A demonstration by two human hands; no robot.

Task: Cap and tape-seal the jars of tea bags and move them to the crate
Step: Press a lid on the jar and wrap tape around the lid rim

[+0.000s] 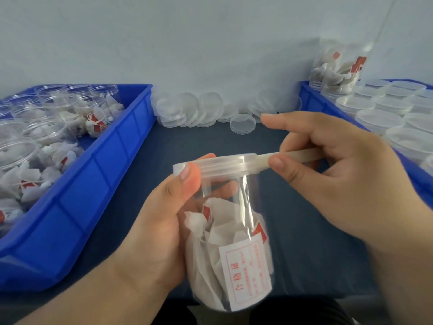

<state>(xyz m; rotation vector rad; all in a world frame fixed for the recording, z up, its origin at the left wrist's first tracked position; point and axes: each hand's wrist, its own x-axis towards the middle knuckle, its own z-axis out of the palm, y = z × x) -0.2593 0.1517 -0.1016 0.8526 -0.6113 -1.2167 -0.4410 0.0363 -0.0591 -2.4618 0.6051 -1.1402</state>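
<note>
I see my left hand (159, 221) gripping the jar (234, 242) of tea bags above the free dark worktop (210, 137), between the left crate (105, 172) and the right crate (311, 99), its thumb on the rim of the lid (222, 164), while my right hand (339, 165) pinches a tape strip (293, 154) touching that rim.

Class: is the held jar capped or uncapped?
Capped: a clear lid covers the jar held by the left hand; the right hand pinches tape.

center: bare dark table (145, 160) | left: blue crate (98, 174) | right: crate (311, 95) | back: lids (199, 109)
</note>
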